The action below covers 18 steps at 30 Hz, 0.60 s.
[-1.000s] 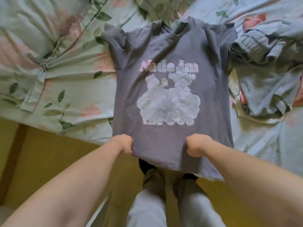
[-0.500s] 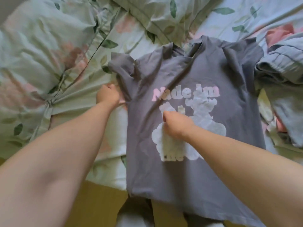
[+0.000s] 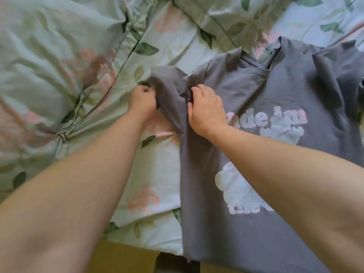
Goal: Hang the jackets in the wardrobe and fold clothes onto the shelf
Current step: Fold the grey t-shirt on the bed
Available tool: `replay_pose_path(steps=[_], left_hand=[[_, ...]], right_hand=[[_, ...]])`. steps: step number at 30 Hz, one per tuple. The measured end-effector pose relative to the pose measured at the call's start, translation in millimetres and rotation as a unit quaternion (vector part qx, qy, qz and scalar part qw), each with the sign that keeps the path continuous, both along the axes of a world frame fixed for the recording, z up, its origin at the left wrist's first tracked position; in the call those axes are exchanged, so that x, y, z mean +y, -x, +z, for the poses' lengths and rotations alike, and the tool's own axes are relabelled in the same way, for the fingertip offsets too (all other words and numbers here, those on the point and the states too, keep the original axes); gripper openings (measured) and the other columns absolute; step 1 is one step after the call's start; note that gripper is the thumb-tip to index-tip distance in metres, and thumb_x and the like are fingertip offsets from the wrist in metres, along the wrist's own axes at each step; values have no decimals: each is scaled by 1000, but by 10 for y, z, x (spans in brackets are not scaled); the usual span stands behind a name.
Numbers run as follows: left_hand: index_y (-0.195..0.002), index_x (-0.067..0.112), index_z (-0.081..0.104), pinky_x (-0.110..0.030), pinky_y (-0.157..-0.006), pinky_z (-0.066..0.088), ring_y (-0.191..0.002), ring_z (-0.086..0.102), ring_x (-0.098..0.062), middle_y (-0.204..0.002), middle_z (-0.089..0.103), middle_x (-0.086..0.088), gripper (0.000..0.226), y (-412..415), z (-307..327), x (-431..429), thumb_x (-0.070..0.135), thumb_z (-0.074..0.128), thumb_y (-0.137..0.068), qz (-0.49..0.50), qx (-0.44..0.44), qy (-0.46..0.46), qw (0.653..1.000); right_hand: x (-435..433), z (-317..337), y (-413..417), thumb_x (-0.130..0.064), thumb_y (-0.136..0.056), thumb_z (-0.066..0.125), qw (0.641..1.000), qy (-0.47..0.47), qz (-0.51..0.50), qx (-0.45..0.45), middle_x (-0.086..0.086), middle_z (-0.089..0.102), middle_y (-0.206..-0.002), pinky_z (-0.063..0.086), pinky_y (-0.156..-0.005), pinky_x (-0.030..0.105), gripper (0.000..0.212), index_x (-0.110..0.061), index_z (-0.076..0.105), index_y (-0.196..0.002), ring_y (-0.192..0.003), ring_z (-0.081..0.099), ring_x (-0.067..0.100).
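A grey T-shirt with a pink and white print lies face up on the bed, its hem hanging over the near edge. My left hand is closed on the outer edge of the shirt's left sleeve. My right hand rests on the shirt at the sleeve seam, fingertips pinching the cloth there. My right forearm covers part of the print.
The bed is covered by a rumpled pale green floral sheet. A pillow in the same fabric lies at the top. The wooden bed frame runs along the near edge.
The view has shifted left, leaving the shirt at the right. My right hand moved from the print up to the sleeve seam. My left hand has closed on the sleeve edge.
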<state>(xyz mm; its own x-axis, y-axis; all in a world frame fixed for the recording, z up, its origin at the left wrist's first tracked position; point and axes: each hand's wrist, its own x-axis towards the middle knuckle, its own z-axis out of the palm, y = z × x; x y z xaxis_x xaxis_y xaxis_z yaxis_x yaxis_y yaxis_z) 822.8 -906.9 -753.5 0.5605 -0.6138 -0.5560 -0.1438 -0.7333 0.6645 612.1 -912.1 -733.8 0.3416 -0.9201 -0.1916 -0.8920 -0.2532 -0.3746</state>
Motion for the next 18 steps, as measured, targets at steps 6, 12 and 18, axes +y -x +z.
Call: replay_pose_path(steps=[6,12,18], left_hand=[[-116,2,65,-38,-93,49,-112,63,-36,-122,67,-19,32,284,459,851,22,47,-101,285,-70,-44,955],[-92,21,67,-46,-86,58,-96,70,-33,-108,72,-4,62,83,256,771,76,47,-74,308,104,-45,945],[-107,18,75,-45,-91,58,-97,73,-25,-103,77,1,77,-309,142,366,70,72,-50,150,142,1,978]], right_hand=[[53,-68,-168,-40,-105,34,1000,-8,8,-15,9,26,-164,17,-123,43,56,-11,35,-153,-152,20,24],[97,-120,-234,-44,-107,25,999,-19,19,18,6,11,-169,6,-126,43,62,-12,21,-159,-156,6,21],[87,-145,-209,-43,-107,22,999,-26,28,26,5,6,-169,2,-126,42,62,-13,15,-161,-156,1,19]])
